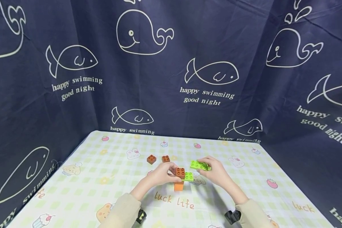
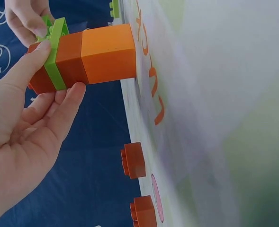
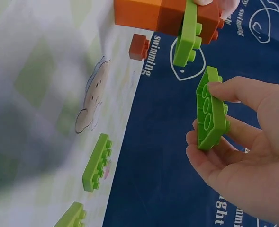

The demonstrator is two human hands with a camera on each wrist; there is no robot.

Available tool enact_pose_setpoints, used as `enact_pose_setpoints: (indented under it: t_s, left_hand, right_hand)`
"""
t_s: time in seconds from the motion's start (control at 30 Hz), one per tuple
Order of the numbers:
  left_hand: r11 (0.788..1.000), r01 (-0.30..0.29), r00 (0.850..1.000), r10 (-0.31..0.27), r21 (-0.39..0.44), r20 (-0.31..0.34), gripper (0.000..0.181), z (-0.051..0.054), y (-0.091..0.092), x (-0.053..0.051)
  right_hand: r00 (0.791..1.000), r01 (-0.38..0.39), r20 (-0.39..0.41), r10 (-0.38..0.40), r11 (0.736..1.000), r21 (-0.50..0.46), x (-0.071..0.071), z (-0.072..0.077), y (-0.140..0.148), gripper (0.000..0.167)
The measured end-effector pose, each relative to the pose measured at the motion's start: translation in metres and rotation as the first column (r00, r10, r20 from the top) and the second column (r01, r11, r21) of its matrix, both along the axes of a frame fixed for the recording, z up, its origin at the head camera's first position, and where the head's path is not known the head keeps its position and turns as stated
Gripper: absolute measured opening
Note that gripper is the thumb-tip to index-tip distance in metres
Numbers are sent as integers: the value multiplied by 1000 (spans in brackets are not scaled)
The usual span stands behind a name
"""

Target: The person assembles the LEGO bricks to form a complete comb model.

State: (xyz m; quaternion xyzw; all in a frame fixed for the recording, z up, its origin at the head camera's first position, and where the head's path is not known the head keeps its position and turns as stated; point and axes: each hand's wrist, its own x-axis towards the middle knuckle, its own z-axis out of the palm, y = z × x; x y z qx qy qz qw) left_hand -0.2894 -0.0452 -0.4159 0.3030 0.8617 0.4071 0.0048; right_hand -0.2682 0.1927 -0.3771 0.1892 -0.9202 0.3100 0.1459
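A small tower of toy building bricks stands upright on the table. Its orange block [image 1: 178, 186] is at the bottom, under a brown brick [image 2: 72, 53], a thin green brick [image 1: 189, 176] that juts out to the right, and a top brown brick [image 1: 180, 172]. My left hand [image 1: 161, 174] pinches the tower's upper part between thumb and fingers. To the right and apart from the tower, my right hand [image 1: 215, 171] holds another flat green brick [image 3: 211, 111] up off the table. That brick's hollow underside shows in the right wrist view.
Two loose brown bricks, one on the left [image 1: 151, 159] and one on the right [image 1: 165, 158], lie behind the tower. In the right wrist view, two more green bricks rest on the table, one longer [image 3: 97, 163] and one cut off by the frame [image 3: 71, 216]. Dark curtains [image 1: 165, 82] surround the table's back and sides.
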Motion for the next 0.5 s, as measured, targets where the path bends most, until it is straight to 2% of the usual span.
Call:
enact_pose_setpoints:
  t_s: [0.23,0.5]
  left_hand:
    - [1000,2,1000,-2,1,2,41,-2,-1,-1]
    - [1000,15,1000,-16,11,3,38,-2,0,-2]
  right_hand:
    - [999,-29,-20,29,1000,-11,3,3,-7,35]
    - [998,-56,14,56,998,-4,4,5,-13,35]
